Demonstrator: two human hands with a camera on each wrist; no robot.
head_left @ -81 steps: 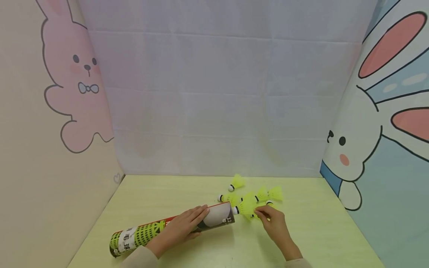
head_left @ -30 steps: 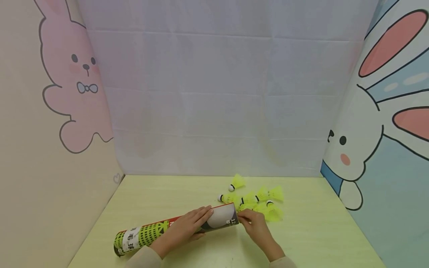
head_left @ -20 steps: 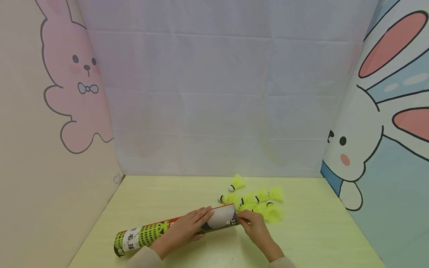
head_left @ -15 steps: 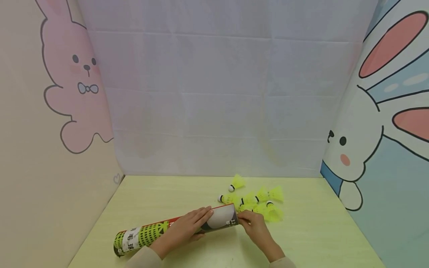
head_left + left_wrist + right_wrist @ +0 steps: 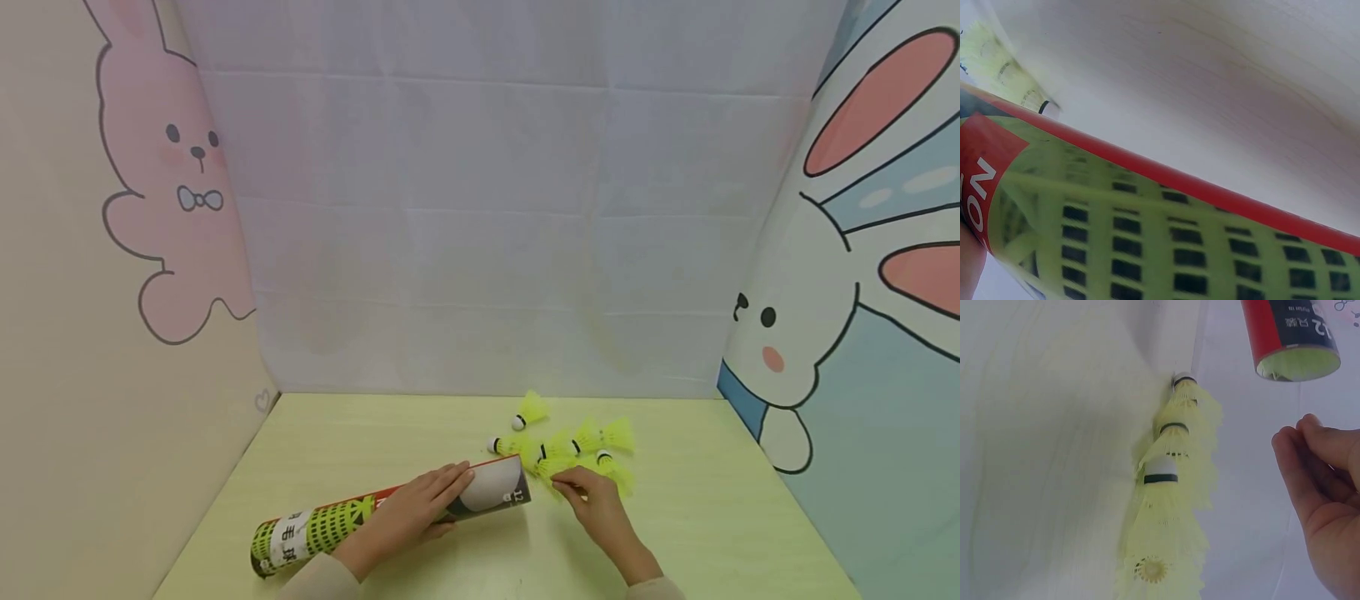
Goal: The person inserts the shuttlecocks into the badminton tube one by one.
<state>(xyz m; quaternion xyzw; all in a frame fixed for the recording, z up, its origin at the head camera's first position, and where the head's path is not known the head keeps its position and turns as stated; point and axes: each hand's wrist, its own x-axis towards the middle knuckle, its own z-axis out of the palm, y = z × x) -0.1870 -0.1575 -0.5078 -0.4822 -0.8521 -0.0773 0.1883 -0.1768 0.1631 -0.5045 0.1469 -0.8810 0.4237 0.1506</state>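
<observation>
My left hand grips a long printed shuttlecock tube across its middle, fingers over the top and thumb on the near side. The tube lies slanted on the table, its mouth toward the right. In the right wrist view that tube mouth is uncovered, with something pale yellow-green inside. My right hand hovers just right of the mouth, thumb and fingertips close together and nothing between them. Behind it lie several yellow shuttlecocks with white, black-banded heads; one shuttlecock shows large in the right wrist view.
A lone shuttlecock lies farther back than the others. The pale table ends at a white cloth backdrop. Rabbit-printed panels stand on both sides, a pink rabbit at left.
The right hand brought a shuttlecock to the tube mouth, pressed there, and has now drawn back to the right without it. The left hand and tube have barely shifted.
</observation>
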